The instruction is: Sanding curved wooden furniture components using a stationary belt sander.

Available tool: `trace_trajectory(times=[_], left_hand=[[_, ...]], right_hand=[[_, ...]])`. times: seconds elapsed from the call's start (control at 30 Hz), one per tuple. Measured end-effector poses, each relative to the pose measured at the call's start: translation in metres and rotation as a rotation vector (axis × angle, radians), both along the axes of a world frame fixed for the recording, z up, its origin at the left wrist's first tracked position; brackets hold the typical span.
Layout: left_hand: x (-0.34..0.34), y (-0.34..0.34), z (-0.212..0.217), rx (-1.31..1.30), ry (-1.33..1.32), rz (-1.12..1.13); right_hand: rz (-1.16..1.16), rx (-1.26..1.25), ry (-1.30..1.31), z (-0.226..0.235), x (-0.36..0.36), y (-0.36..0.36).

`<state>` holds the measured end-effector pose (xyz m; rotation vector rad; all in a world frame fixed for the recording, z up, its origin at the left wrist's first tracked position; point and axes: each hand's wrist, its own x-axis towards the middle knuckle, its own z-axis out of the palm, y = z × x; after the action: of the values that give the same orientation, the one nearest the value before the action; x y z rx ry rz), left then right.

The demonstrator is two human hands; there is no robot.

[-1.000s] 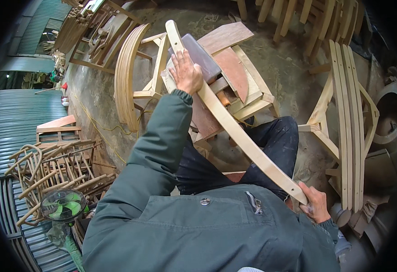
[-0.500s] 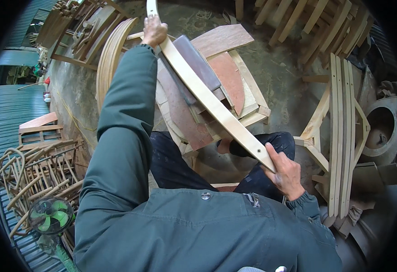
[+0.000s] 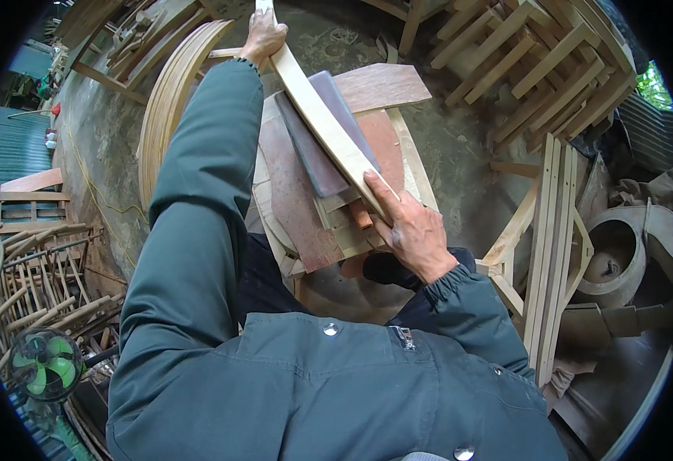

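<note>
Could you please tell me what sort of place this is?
Probably a woodworking shop, perhaps for furniture: a long pale wooden strip is held at the upper middle, wooden parts are piled at the upper right, and curved wooden pieces show at the upper left.

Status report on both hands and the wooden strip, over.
Left hand gripping far end; right hand holding near end. Curved wooden strip held slantwise. Grey panels on both sides; contact unclear.

Dark green jacket (image 3: 344, 392), silver snaps (image 3: 330, 329).
</note>
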<state>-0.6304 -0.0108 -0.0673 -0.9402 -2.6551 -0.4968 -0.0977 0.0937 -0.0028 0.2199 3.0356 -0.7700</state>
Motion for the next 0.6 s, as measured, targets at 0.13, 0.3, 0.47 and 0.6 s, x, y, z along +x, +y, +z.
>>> trace_trajectory(times=[0.13,0.3,0.47,0.6], left_hand=[[-0.051,-0.104,0.031,-0.292,0.203,0.166],[0.081,-0.004,0.031,-0.152,-0.138,0.102],[0.156,-0.026,0.028,-0.206,0.001,0.023],[0.299,-0.02,0.02,-0.15,-0.05,0.032]], right_hand=[[0.123,-0.045,0.157,0.009,0.007,-0.026],[0.057,-0.016,-0.008,0.0,0.119,0.016],[0.059,-0.062,-0.016,-0.007,0.239,0.039],[-0.042,0.037,-0.118,-0.014,0.35,0.065]])
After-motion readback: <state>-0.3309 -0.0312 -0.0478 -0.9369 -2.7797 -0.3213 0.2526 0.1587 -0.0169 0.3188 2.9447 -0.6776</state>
